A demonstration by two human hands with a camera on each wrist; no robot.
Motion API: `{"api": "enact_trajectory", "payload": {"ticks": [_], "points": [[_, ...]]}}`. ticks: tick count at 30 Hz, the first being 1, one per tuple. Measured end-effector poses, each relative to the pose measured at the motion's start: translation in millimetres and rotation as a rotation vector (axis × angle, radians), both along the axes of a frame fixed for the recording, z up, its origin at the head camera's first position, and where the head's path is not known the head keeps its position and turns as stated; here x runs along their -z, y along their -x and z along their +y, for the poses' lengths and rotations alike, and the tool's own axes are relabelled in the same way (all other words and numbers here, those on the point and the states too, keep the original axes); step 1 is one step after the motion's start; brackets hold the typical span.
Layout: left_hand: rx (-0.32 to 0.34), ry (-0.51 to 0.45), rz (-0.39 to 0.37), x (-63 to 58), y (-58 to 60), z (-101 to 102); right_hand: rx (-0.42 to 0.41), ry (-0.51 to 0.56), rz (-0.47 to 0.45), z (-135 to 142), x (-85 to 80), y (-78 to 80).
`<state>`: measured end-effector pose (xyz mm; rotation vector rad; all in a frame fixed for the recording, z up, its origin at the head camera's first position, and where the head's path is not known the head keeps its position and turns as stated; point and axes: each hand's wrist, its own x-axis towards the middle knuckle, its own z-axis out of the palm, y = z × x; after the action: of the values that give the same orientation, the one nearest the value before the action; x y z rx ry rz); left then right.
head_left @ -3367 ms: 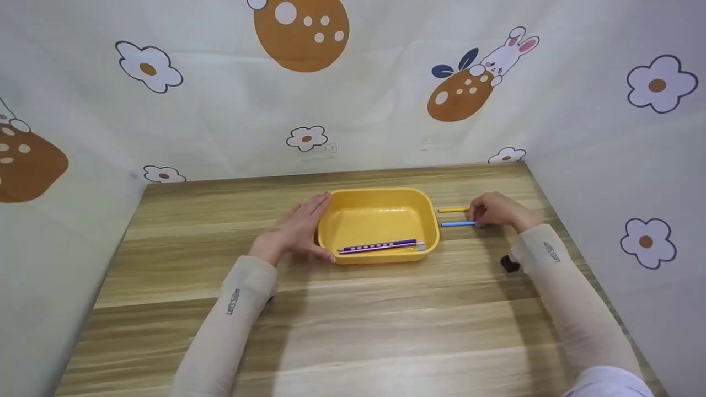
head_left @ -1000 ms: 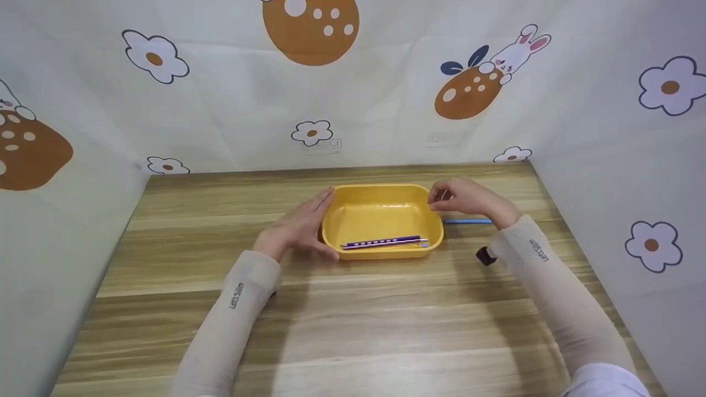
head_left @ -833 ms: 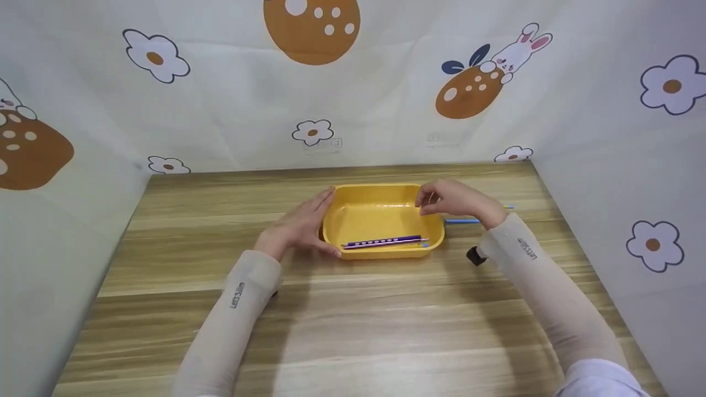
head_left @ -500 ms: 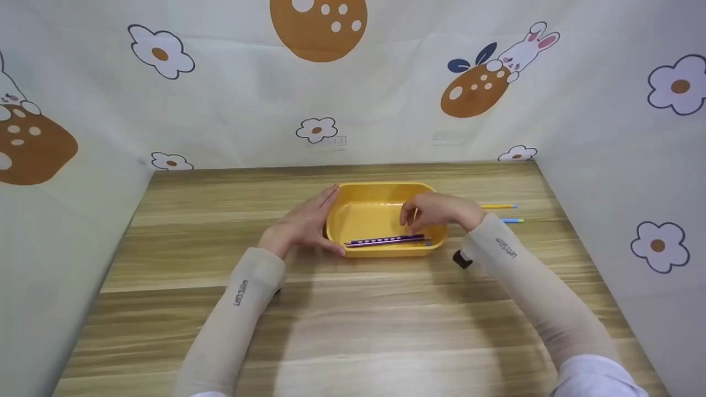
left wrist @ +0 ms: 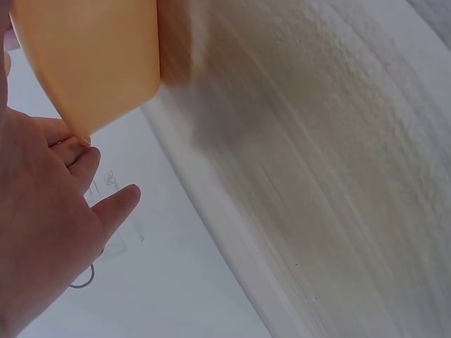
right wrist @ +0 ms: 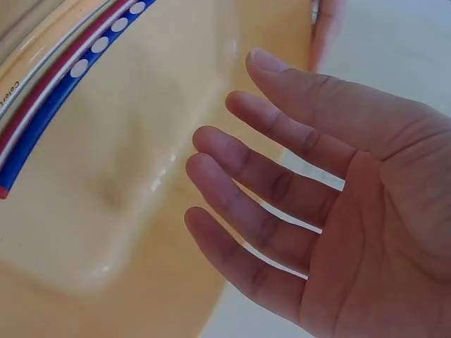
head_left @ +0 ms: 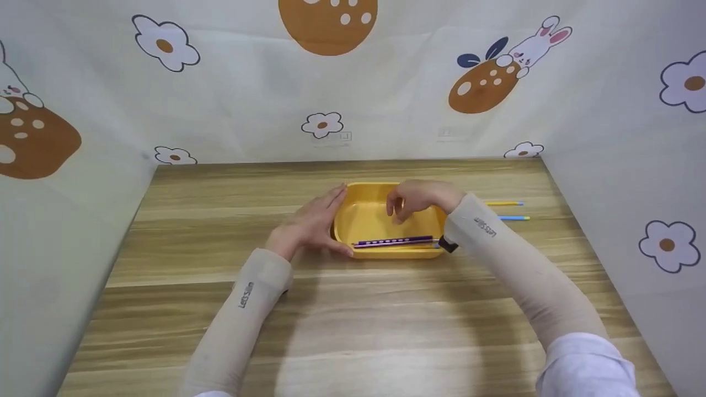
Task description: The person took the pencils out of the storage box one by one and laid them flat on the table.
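Note:
A yellow rectangular box (head_left: pixel 361 220) stands on the table. My left hand (head_left: pixel 311 223) lies against its left end, thumb at the near corner and straight fingers at the far one; the left wrist view has fingertips touching the box's corner. My right hand (head_left: pixel 419 197) hovers over the box's right half, fingers loosely bent and holding nothing, as the right wrist view confirms. Along the box's near wall lie a purple-blue dotted pencil (right wrist: pixel 79 68), a shiny reddish pencil (right wrist: pixel 60 60) and a yellow pencil (head_left: pixel 433 246) with a bluish end.
Right of the box, a yellow pencil (head_left: pixel 504 203) and a blue pencil (head_left: pixel 514 218) lie on the wooden table (head_left: pixel 380 325), partly hidden by my right wrist. A patterned cloth (head_left: pixel 237 99) rises behind the table and along both sides.
My right hand has left the two loose pencils and moved leftward over the box. Those pencils stay on the table. My left hand keeps its place at the box's left end.

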<state>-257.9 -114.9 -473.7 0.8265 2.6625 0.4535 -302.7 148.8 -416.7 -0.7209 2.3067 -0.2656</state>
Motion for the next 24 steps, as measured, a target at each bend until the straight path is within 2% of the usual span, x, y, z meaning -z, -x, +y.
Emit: {"api": "enact_trajectory", "payload": {"ticks": [6, 13, 17, 19, 24], "points": [[-0.001, 0.027, -0.001, -3.0, -3.1, 2.0, -0.065, -0.021, -0.009, -12.9, 19.3, 3.8], [0.018, 0.023, 0.025, -3.2, -6.2, 0.3, -0.111, -0.243, 0.015, -35.4, 24.9, -4.3], [0.022, 0.036, 0.024, -1.9, -8.6, -0.7, -0.125, -0.297, 0.013, -49.0, 29.5, -10.8], [0.024, 0.038, 0.020, -1.6, -9.0, -0.9, -0.145, -0.323, 0.037, -55.1, 31.6, -13.8], [0.030, 0.036, 0.052, -6.0, -4.6, -1.1, -0.245, -0.421, 0.165, -67.0, 30.7, -18.0]]}}
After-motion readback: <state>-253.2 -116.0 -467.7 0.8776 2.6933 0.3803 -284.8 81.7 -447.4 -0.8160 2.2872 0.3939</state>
